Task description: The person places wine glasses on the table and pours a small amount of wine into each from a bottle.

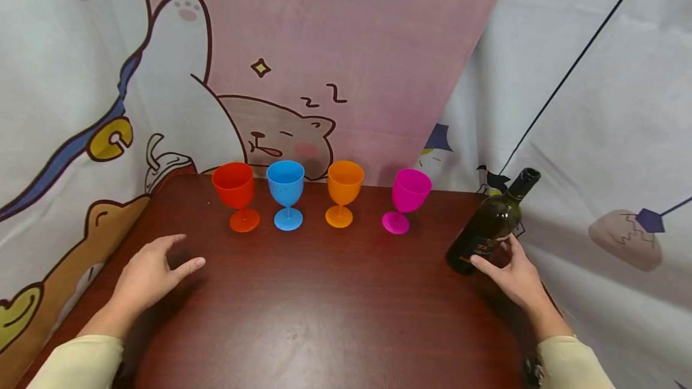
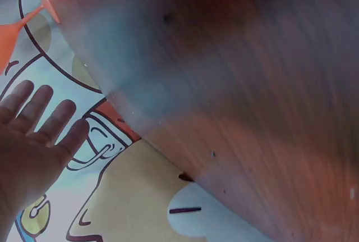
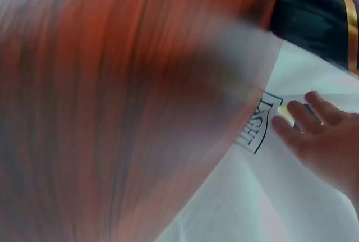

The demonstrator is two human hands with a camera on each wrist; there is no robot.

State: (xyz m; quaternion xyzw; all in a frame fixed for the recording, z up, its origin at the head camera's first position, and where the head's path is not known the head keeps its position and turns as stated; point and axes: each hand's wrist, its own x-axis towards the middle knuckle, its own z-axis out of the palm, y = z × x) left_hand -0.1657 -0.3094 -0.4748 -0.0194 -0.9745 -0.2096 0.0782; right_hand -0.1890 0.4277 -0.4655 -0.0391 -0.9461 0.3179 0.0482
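At the right of the table, a dark green wine bottle (image 1: 489,227) stands uncapped, its base on the wood. My right hand (image 1: 513,272) is right beside it, thumb overlapping the label in the head view. In the right wrist view the fingers (image 3: 291,132) are spread and lie apart from the bottle (image 3: 314,17). My left hand (image 1: 146,275) hovers over the left side of the table, fingers extended and holding nothing. Nearest to it is the red goblet (image 1: 234,188); the left wrist view catches its base (image 2: 47,3).
Along the back edge of the brown table (image 1: 303,311), a blue goblet (image 1: 286,185), an orange goblet (image 1: 345,183) and a magenta goblet (image 1: 411,191) stand upright in a row with the red one. Printed cloth (image 1: 378,65) hangs behind and at both sides.
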